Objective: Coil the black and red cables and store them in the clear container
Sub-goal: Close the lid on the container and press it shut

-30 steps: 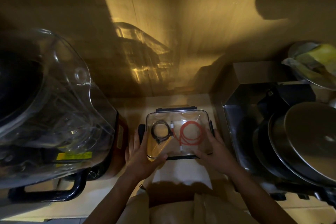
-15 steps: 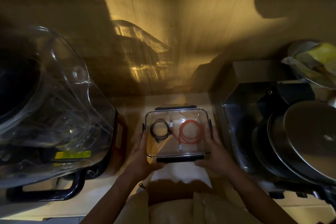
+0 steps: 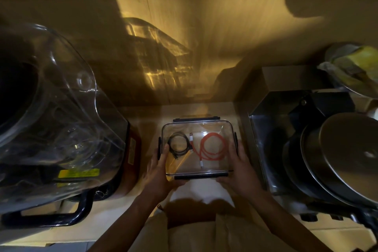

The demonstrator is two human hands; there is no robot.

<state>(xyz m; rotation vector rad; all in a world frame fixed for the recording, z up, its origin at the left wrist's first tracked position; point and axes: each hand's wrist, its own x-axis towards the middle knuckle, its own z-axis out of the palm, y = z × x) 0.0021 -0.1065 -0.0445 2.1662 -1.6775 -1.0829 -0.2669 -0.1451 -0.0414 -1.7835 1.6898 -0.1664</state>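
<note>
The clear container (image 3: 206, 126) with black latches sits on the pale counter between my hands, its clear lid on top. Inside, a coiled black cable (image 3: 178, 145) lies on the left and a coiled red cable (image 3: 213, 147) with white plugs on the right. My left hand (image 3: 161, 172) grips the container's left side, fingers over the left edge of the lid. My right hand (image 3: 237, 168) grips its right side near the front corner.
A large clear blender jug (image 3: 55, 120) on a dark base with a black handle (image 3: 61, 216) crowds the left. Stacked steel pans and lids (image 3: 335, 161) and a steel box (image 3: 272, 120) fill the right. A wooden wall stands behind.
Both hands shifted from the container's front corners to its sides, and the container moved slightly away from me.
</note>
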